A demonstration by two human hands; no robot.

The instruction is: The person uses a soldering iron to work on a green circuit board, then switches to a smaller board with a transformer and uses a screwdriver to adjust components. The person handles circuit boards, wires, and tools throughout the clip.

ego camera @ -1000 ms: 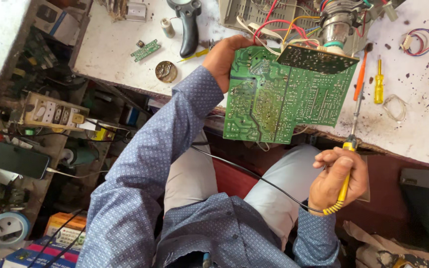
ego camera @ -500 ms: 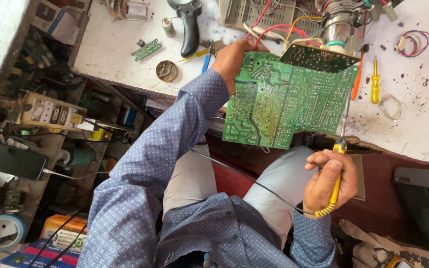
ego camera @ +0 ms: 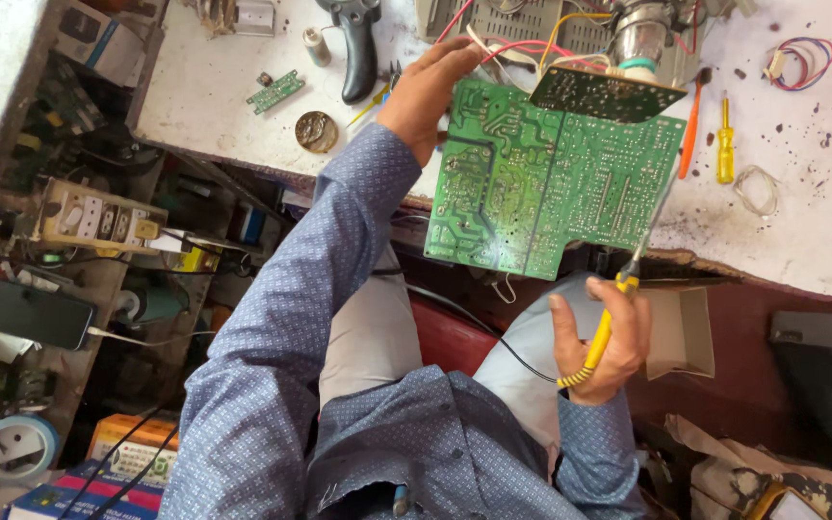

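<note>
In the head view, the left hand (ego camera: 428,91) grips the top left edge of a large green circuit board (ego camera: 541,188) and holds it tilted over the edge of the stained white workbench (ego camera: 223,91). The right hand (ego camera: 601,347) is closed around a yellow-handled soldering iron (ego camera: 618,308), whose thin tip points up at the board. An orange screwdriver (ego camera: 691,135), a yellow screwdriver (ego camera: 724,143) and a round metal tin (ego camera: 316,131) lie on the bench. A small cardboard box (ego camera: 678,332) sits just beside the right hand.
</note>
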